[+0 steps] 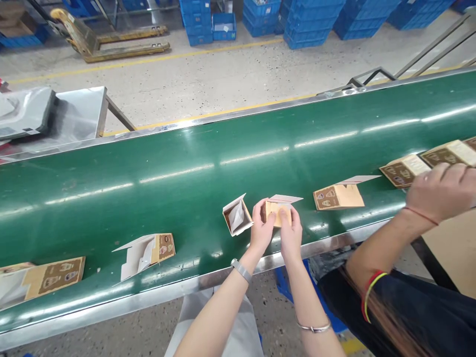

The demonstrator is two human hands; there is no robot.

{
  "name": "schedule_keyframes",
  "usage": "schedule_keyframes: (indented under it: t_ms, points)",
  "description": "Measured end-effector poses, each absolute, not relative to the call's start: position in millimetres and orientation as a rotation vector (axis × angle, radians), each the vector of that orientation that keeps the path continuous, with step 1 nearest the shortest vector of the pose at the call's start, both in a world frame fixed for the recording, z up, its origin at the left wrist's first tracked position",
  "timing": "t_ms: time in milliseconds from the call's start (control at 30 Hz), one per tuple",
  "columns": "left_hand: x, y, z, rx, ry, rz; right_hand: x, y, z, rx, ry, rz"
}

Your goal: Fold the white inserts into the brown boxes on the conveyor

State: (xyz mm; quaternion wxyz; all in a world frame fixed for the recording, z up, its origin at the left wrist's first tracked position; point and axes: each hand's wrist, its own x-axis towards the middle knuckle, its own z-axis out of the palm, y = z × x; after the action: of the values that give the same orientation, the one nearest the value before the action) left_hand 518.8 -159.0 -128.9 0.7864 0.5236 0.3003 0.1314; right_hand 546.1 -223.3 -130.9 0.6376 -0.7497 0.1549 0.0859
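Between my two hands is a small tan cardboard box (278,218) with one pale flap standing up at its far side. My left hand (262,223) wraps its left side and my right hand (291,225) its right side, both thumbs pressed on the tan face. Just left of my left hand stands an open box (238,218) with a whitish plastic bag (236,216) inside. To the right of my right hand lies another brown and tan box (338,196), its flap raised.
The green conveyor belt (208,163) has a metal edge. Left lie open boxes (163,248) (59,277). A co-worker's hand (439,193) reaches over boxes (403,171) at right. Beyond are a metal table (84,106), a yellow pallet jack (89,42) and blue crates (312,20).
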Motion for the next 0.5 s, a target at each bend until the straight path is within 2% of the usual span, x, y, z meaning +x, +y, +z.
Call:
schedule_keyframes:
  t_ms: [200, 333, 500]
  points:
    - [540.1, -168.5, -125.1, 1.138, 0.708, 0.321, 570.1, -241.6, -127.2, -1.673, 0.276, 0.146]
    - [547.2, -171.6, -128.0, 1.255, 0.669, 0.305, 628.0, -282.3, -113.4, -1.672, 0.096, 0.092]
    - [554.7, -175.7, -126.2, 1.305, 0.633, 0.272, 691.5, -322.2, -122.3, -1.659, -0.015, -0.001]
